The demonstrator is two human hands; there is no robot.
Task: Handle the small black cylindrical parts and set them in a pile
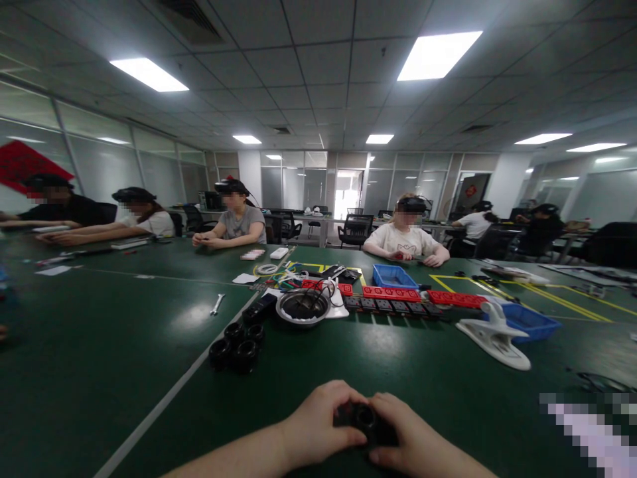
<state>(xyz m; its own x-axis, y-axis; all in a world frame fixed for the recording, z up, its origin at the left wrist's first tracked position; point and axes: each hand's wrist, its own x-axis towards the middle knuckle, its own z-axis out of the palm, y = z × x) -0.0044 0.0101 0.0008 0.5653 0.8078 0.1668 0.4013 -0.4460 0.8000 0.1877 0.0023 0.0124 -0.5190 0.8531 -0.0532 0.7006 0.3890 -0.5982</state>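
Near the front edge of the green table [164, 372], my left hand [318, 421] grips a small dark part with a round, ring-like opening [365, 417]. My right hand [413, 438] is closed around the other side of the same part, fingers close to the left thumb. Its exact kind is hard to make out, because the fingers cover much of it. Ahead and to the left stand several black round hollow pieces [237, 346] in a cluster. A metal bowl [303, 320] with dark contents sits beyond them.
A wrench [217, 304] lies left of the bowl. Red strips [391, 293] and a row of black modules [393, 307] run across the middle. Two blue trays [530, 324] and a white stand [495, 338] are farther right. Co-workers [405, 236] sit across the table.
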